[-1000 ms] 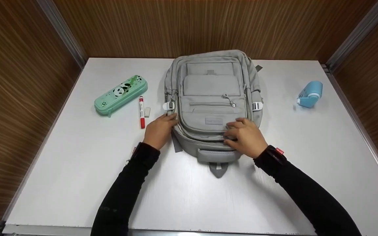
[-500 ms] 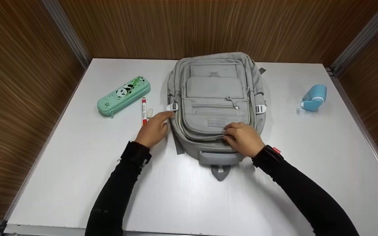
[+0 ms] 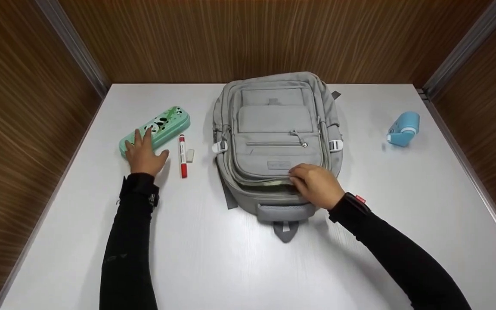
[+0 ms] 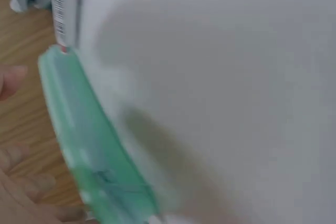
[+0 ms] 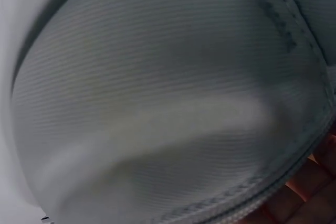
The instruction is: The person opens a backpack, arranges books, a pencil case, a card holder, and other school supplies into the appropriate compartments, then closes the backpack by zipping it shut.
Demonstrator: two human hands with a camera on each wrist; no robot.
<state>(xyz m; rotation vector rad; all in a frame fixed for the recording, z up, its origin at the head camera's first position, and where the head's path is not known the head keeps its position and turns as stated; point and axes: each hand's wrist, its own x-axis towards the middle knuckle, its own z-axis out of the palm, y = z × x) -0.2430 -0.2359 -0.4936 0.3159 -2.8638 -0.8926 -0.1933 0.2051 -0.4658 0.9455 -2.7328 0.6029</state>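
Note:
A grey backpack (image 3: 276, 129) lies flat in the middle of the white table (image 3: 239, 267), its top handle toward me. My right hand (image 3: 313, 184) grips the near edge of the backpack's front panel, where a gap shows along the zipper. In the right wrist view grey backpack fabric (image 5: 157, 103) fills the frame, with fingertips (image 5: 310, 192) at the bottom right. My left hand (image 3: 144, 150) rests with straight, spread fingers on the near end of a green panda pencil case (image 3: 162, 127). The blurred left wrist view shows the green case (image 4: 89, 145) and my fingers (image 4: 16, 182).
A red marker (image 3: 182, 150) and a small white eraser (image 3: 190, 156) lie between the pencil case and the backpack. A light blue object (image 3: 403, 128) sits at the far right. Wooden walls enclose the table on three sides.
My left hand left the backpack's left side and moved left across the marker onto the pencil case. The right hand stayed on the front panel, and the gap along the zipper now shows.

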